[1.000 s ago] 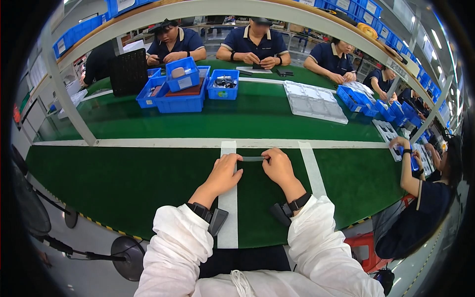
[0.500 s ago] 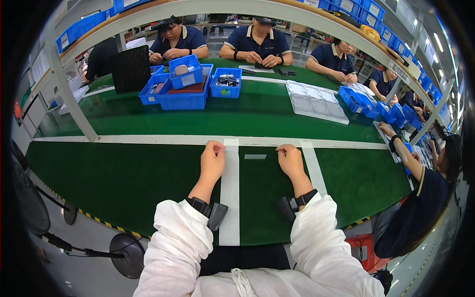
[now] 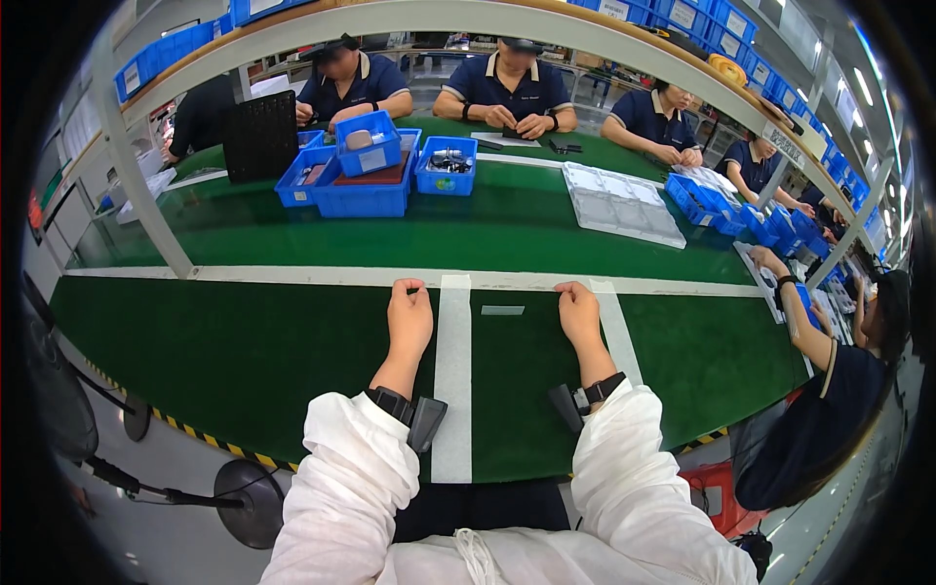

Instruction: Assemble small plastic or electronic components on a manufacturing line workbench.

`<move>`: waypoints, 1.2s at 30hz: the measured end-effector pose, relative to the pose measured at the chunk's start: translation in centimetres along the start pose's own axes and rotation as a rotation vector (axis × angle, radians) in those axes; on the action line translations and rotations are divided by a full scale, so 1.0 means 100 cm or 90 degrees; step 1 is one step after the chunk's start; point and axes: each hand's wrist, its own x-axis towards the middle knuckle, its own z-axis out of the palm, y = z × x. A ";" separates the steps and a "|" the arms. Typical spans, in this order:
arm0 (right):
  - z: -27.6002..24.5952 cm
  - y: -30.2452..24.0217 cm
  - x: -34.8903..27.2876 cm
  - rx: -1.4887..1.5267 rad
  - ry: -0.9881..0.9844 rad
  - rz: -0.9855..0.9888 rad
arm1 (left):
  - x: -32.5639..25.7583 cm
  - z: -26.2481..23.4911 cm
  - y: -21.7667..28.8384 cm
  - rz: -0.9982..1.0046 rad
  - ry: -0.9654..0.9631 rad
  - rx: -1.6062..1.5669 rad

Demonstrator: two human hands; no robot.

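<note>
Small pale strip [image 3: 502, 310] lies flat on green table [image 3: 244, 361], near far edge, long side roughly along that edge. Sits between left tape [image 3: 453, 390] and right tape [image 3: 618, 336], closer to left tape. Both hands off it. Left hand [image 3: 410, 320] near far edge, just left of left tape; fingers bent inward, can't tell if tips press together. Right hand [image 3: 579, 320] also near far edge, just beside right tape; fingers curled, tips partly hidden, can't tell if closed. Strip is nearest thing between the hands. Dark straps with boxy units on both wrists, white sleeves.

White band [image 3: 292, 277] runs along table's far edge. Beyond it, green bench [image 3: 507, 224]: stacked blue bins [image 3: 361, 198] left of middle, black panel [image 3: 259, 136] near left end, white tray [image 3: 624, 205] toward right. Co-workers in navy shirts sit along bench's far edge; another person is at table's right edge.
</note>
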 end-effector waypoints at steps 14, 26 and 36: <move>-0.025 0.014 0.010 -0.181 0.131 0.030 | -0.004 -0.005 0.014 0.049 -0.067 0.245; -0.006 -0.019 -0.017 -0.055 -0.249 -0.275 | -0.019 0.002 0.012 0.365 -0.244 0.323; 0.003 -0.049 -0.027 -0.168 -0.288 -0.212 | -0.020 0.015 0.014 0.342 -0.346 0.362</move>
